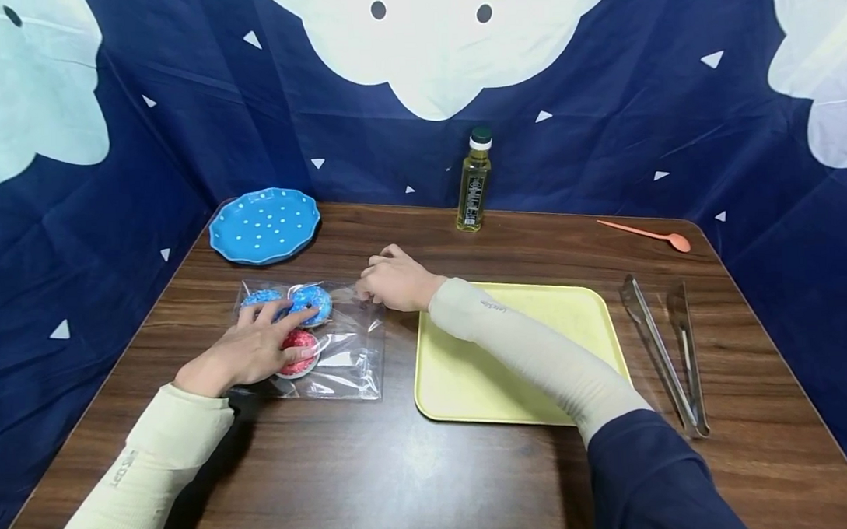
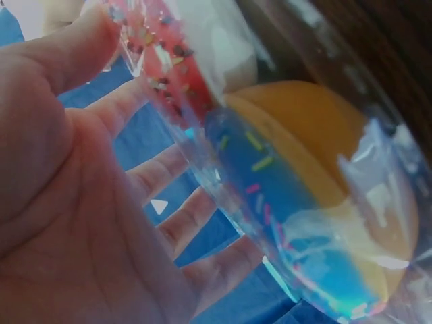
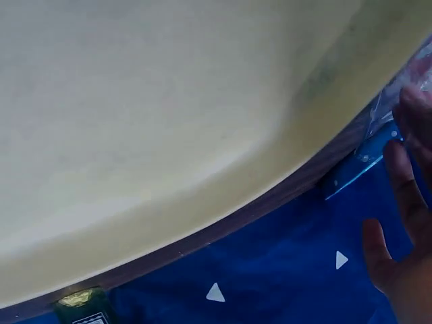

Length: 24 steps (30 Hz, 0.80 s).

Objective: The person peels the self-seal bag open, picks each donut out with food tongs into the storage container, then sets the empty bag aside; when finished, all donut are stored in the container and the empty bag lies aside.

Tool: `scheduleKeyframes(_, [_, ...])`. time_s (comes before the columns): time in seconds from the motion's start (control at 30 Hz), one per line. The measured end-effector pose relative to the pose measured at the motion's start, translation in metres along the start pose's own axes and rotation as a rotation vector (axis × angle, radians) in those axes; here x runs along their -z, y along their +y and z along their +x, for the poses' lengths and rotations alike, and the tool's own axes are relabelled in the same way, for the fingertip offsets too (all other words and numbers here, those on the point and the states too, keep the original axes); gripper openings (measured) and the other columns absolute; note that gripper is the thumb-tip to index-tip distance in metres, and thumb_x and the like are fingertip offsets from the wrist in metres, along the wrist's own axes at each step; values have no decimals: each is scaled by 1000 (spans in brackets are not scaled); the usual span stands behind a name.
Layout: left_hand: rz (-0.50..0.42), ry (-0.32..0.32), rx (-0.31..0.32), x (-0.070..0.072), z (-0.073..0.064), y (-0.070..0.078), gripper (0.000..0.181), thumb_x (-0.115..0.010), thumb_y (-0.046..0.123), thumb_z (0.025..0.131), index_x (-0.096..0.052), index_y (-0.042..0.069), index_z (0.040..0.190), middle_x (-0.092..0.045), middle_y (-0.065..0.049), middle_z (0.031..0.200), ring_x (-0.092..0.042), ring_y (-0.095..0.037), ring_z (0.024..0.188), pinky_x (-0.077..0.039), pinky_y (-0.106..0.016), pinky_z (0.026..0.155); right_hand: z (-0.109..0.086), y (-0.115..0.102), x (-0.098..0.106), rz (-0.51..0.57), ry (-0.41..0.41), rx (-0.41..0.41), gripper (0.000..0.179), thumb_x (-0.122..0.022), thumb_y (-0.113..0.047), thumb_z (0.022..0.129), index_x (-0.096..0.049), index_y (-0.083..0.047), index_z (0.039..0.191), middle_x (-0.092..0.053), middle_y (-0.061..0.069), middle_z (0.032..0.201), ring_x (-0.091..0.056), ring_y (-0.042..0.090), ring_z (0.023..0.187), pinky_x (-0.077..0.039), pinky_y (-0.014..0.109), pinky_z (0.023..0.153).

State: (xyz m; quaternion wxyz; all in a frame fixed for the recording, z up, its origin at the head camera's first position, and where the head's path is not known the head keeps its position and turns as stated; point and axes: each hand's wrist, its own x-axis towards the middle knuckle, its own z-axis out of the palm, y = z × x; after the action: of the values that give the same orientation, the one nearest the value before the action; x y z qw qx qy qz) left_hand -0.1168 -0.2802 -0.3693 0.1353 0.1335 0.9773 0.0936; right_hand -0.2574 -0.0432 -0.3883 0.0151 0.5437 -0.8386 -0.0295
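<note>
A clear plastic bag (image 1: 350, 368) lies flat on the table, with two blue sprinkled donuts (image 1: 313, 303) and a red one (image 1: 299, 353) inside. My left hand (image 1: 254, 348) rests on the bag with its fingers spread over the donuts. Close up in the left wrist view, the blue donut (image 2: 270, 202) shows its tan base through the film, and the left palm (image 2: 88, 223) faces it. At the bag's far right corner my right hand (image 1: 396, 281) pinches the plastic edge. Only part of the right hand (image 3: 412, 263) appears in its wrist view.
Beneath my right forearm lies a yellow tray (image 1: 519, 393). Metal tongs (image 1: 668, 357) and an orange spoon (image 1: 646, 233) are on the right. At the back stand an oil bottle (image 1: 474, 185) and a blue dotted plate (image 1: 268, 223).
</note>
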Motion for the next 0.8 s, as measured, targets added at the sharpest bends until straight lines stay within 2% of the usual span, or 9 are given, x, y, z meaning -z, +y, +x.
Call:
scheduleKeyframes(0.13, [-3,-6,6,-1,1,0,63,-61,41,100,-39,21,155,-26,-29,153,-21,-59,132,-30,-78,96,-4,2,0,21,13,0,27,-62,-2,94,-63,-26,81,-60,-19,85,-47,10,87,-28,46,102])
scheduleKeyframes(0.3, [-6,-14,12,-3,2,0,64,-60,43,100,-37,21,156,-24,-29,154,-19,-58,133,-29,-78,97,-12,8,-1,35,61,25,29,-55,1,91,-58,-24,77,-59,-18,82,-47,11,85,-26,51,105])
scheduleKeyframes(0.5, [2,-13,7,-2,2,-1,64,-61,38,100,-36,21,156,-23,-29,154,-19,-58,132,-30,-77,97,-26,20,-3,44,99,79,25,-62,0,88,-66,-24,81,-66,-19,90,-52,11,92,-22,56,110])
scheduleKeyframes(0.67, [5,-16,1,0,2,-1,64,-62,39,100,-36,21,156,-24,-29,154,-19,-59,132,-31,-77,96,-32,24,-4,59,99,82,24,-63,-1,91,-67,-23,82,-68,-18,92,-54,12,93,-22,57,110])
scheduleKeyframes(0.8, [3,-10,-4,-1,2,-1,64,-61,41,100,-38,20,155,-25,-30,153,-20,-60,131,-30,-78,96,-31,17,-2,23,81,64,14,-71,-15,92,-71,-25,103,-70,-15,100,-56,13,101,-22,56,111])
